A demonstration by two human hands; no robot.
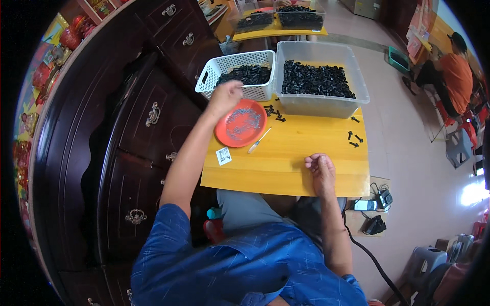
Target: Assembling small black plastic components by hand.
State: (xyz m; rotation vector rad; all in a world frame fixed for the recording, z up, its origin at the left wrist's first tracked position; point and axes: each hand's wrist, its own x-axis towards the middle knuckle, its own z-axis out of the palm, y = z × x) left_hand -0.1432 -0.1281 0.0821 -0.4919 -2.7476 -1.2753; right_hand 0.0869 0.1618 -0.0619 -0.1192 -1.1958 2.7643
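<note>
Left hand (227, 98) is curled beside the white perforated plastic basket (259, 93), right hand (322, 173) loosely curled over the yellow wooden table (286, 160); cannot tell whether either grips anything.

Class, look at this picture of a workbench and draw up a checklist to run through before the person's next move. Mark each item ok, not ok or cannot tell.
1. Red plate holds small metal pieces: ok.
2. Pale basket and clear bin both hold black parts: ok.
3. Slim tool lies on the table beside the plate: ok.
4. All black parts contained: not ok; loose ones lie outside the bin.
5. Left hand, by the basket, empty: cannot tell.
6. Right hand, fingers curled, empty: cannot tell.
</note>
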